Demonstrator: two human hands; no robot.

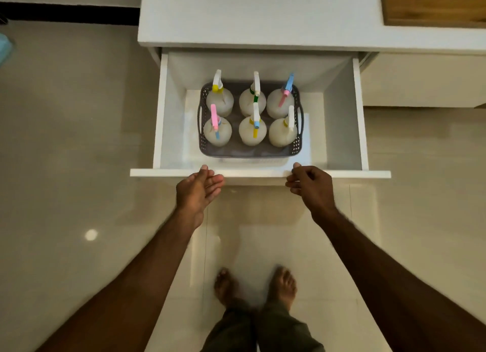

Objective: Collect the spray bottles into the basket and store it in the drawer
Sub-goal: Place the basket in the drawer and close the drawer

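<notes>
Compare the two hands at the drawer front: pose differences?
The left hand is open with straight fingers and its palm turned inward; the right hand has curled fingers, knuckles up. The left shows its palm, the right its back. Both are at the drawer front edge, holding nothing.

A white countertop (263,12) is seen above, with a wooden board (436,2) set at its right end. Glossy beige floor tiles (65,141) are noted below.
</notes>
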